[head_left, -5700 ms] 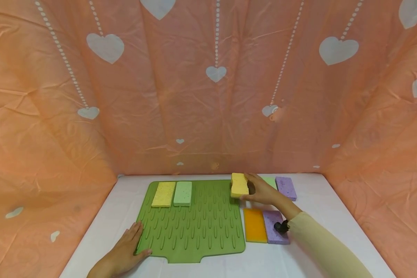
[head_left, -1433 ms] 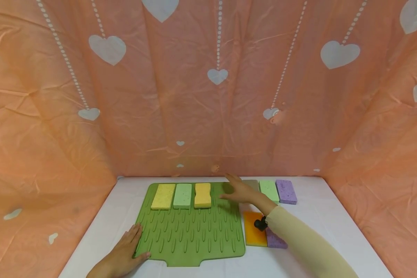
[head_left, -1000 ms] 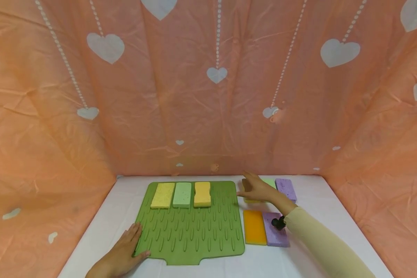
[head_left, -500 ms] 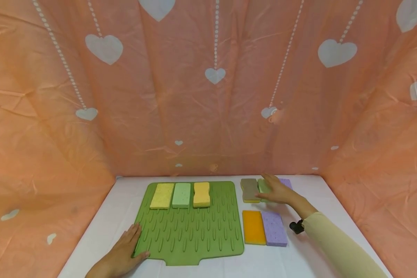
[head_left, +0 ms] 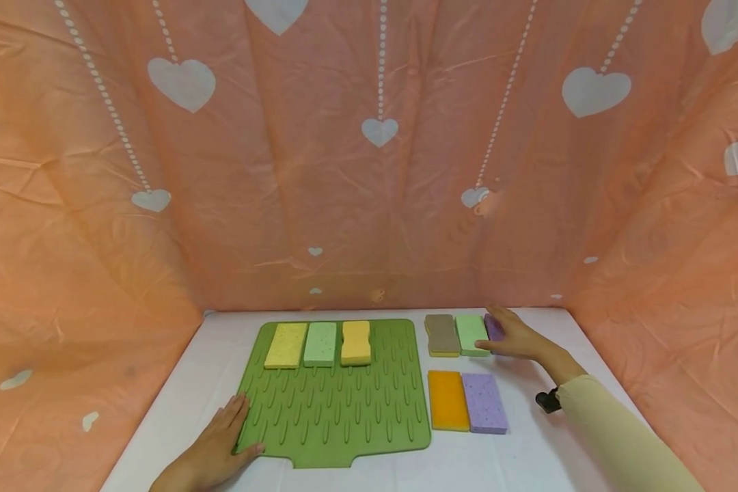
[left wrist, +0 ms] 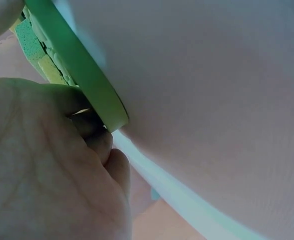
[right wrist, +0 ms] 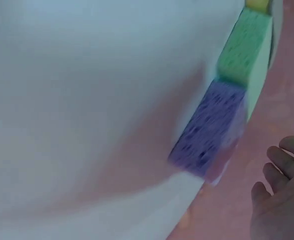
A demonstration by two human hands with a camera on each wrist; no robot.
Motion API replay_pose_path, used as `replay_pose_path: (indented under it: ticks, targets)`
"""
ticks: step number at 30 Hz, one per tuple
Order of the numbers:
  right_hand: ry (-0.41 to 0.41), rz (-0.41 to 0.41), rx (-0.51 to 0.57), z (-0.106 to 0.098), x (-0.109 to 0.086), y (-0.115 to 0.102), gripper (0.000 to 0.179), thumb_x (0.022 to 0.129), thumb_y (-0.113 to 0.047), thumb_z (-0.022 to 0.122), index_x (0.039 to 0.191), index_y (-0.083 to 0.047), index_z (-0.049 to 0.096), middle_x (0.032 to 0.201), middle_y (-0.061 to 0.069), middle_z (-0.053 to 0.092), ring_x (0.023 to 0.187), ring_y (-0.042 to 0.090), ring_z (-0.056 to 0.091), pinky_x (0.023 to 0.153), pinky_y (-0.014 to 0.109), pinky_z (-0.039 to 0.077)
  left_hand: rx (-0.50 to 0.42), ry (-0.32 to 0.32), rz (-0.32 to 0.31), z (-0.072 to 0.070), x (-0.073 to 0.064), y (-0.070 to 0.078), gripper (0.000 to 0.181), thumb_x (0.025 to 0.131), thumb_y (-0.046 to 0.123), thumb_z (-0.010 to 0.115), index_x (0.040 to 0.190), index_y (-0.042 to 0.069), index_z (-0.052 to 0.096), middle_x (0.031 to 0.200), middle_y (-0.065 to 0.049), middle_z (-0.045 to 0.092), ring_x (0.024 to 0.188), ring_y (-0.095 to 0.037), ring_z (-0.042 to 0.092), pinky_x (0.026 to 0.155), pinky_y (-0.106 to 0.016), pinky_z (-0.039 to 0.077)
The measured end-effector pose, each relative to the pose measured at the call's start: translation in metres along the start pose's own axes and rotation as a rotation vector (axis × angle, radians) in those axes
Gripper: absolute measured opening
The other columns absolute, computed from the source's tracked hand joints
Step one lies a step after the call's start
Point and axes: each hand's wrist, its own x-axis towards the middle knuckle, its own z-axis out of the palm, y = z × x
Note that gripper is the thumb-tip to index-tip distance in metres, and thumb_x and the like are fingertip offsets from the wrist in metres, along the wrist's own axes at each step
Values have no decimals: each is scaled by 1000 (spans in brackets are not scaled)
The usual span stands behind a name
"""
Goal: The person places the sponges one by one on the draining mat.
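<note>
My right hand (head_left: 518, 337) hovers with spread fingers over the purple sponge (right wrist: 207, 127) at the back right, hiding part of it in the head view; nothing is held. Beside that sponge lie a light green sponge (head_left: 471, 333) and a yellow sponge with a grey top (head_left: 442, 334). My left hand (head_left: 216, 441) rests at the left front corner of a green ridged mat (head_left: 344, 417), fingers along its edge and thumb at the front. On the mat's back part sit a yellow sponge (head_left: 286, 345), a green sponge (head_left: 321, 343) and a notched yellow-orange sponge (head_left: 356, 342).
An orange sponge (head_left: 449, 401) and another purple sponge (head_left: 485, 403) lie side by side right of the mat, nearer the front. The white table (head_left: 406, 471) is enclosed by an orange curtain (head_left: 344, 205) with white hearts.
The notched sponge, earlier in my right hand, now lies on the mat. My right hand has let go and moved right, past the grey-topped and green sponges. My left hand has stayed put.
</note>
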Motion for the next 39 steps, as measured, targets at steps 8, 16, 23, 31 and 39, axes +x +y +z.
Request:
replay_pose_path:
  ticks: [8,16,23,31,39]
  targets:
    - [-36,53,-14,-2,-8,23,116,86,-45,88,160,19,25,166,43,24,150,64,24,122,76,21,9,15,25,1,0,0,99,100,46,74,154,-25,32,164,-44,26,154,-61,19,102,0,-21]
    - [-89,92,15,-6,-14,33,122,85,-44,90,161,19,18,167,44,17,152,64,19,123,76,17,3,-35,-45,-3,0,5,101,100,49,72,158,-21,28,169,-40,21,158,-58,15,99,1,-21]
    - [-124,138,36,-7,-14,38,128,84,-46,90,164,16,12,169,42,10,154,64,14,123,76,14,-10,-37,-54,-4,0,8,102,100,48,73,158,-21,27,169,-40,20,158,-58,14,99,1,-20]
    - [-136,166,43,-3,-13,43,133,81,-48,92,165,14,9,170,42,9,154,64,14,123,76,14,-20,-42,-58,-4,0,7,101,100,48,73,158,-21,28,169,-40,19,158,-58,14,99,2,-20]
    - [-154,165,64,-5,-14,44,128,83,-43,92,163,18,11,167,45,12,152,65,17,123,76,15,-34,-3,-22,1,0,0,101,101,50,72,157,-22,29,167,-42,22,158,-56,13,103,-2,-20]
